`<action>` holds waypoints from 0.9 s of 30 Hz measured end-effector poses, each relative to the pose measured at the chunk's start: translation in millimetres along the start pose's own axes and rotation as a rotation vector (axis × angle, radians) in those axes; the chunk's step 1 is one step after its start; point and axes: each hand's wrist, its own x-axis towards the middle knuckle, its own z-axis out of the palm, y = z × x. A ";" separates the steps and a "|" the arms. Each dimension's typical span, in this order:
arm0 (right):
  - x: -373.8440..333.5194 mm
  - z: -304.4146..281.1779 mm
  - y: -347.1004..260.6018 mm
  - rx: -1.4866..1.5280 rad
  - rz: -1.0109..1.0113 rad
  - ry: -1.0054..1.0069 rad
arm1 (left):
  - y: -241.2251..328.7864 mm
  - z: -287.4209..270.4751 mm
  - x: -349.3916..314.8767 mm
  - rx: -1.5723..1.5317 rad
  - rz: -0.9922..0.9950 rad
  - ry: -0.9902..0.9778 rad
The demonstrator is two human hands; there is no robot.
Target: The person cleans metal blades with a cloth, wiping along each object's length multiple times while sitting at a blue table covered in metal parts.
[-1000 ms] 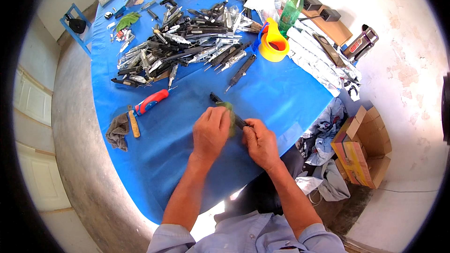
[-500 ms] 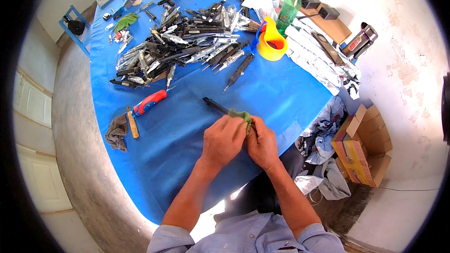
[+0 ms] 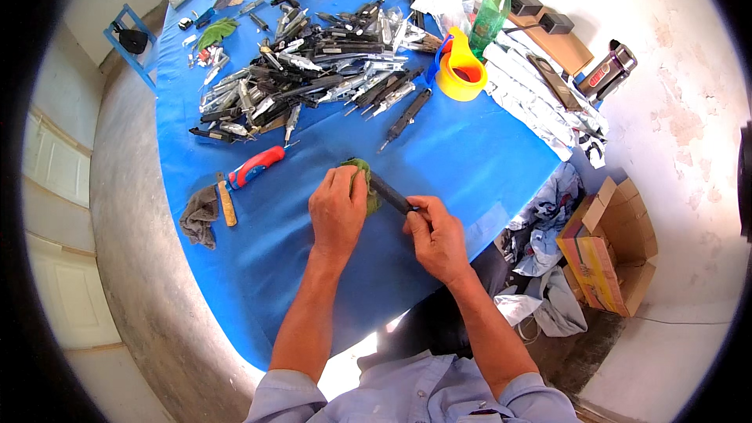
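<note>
Dark slim tool (image 3: 389,193) lies diagonally over the blue tablecloth (image 3: 470,157), long axis upper-left to lower-right, left hand (image 3: 338,211) clamping a green cloth (image 3: 365,180) around its far end, right hand (image 3: 437,236) pinching its near end.

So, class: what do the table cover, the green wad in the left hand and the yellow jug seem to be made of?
Table cover: probably plastic sheeting, smooth blue with a faint sheen.
Green wad, gripped by the left hand: likely soft cloth, since it crumples and folds.
Yellow jug: apparently moulded plastic, with a uniform glossy colour.
</note>
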 end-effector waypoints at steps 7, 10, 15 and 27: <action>-0.2 0.0 -1.9 0.033 -0.005 0.051 | -1.3 -3.3 4.8 -0.180 -0.205 0.036; 0.5 1.0 -1.9 0.049 -0.002 0.081 | 9.0 1.6 -1.1 -0.200 -0.006 0.071; 2.1 4.6 -1.1 0.111 -0.033 0.134 | 33.6 2.9 -13.0 -0.228 0.164 -0.095; 0.0 2.6 -2.0 0.060 -0.025 0.120 | -1.2 0.2 -2.3 -0.030 -0.049 -0.003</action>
